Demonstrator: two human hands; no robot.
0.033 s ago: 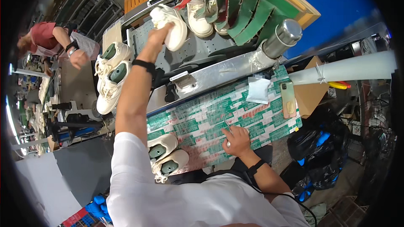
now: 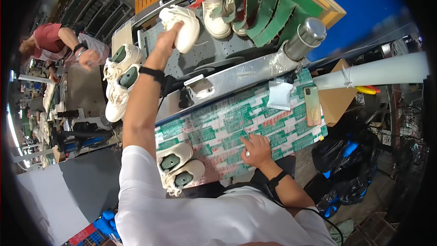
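Note:
My left hand (image 2: pixel 169 38), arm stretched far forward, is closed on a cream sneaker (image 2: pixel 187 33) above a grey perforated tray (image 2: pixel 207 57). A thin lace end sticks out beside this shoe. Closer to me, my right hand (image 2: pixel 258 151) is curled over the green-and-white patterned tabletop (image 2: pixel 218 134), gripping a slim metal tool (image 2: pixel 246 132) whose tip points away from me; its exact kind is unclear. A pair of cream sneakers (image 2: pixel 192 169) with dark green insoles sits at the table's left end. Another cream pair (image 2: pixel 122 84) stands left of my left forearm.
Beyond the tray, green cloth strips (image 2: pixel 268 20) hang over more cream sneakers (image 2: pixel 217 20). A steel flask (image 2: pixel 307 41) stands on the metal rail. A white packet (image 2: pixel 279 95) and phone (image 2: pixel 312 105) lie at right. Another person (image 2: pixel 59 45) works at far left.
My left hand has shifted slightly left and turned the sneaker a little, so more of its laces show. My right hand has hardly moved. The other person's hand has moved slightly.

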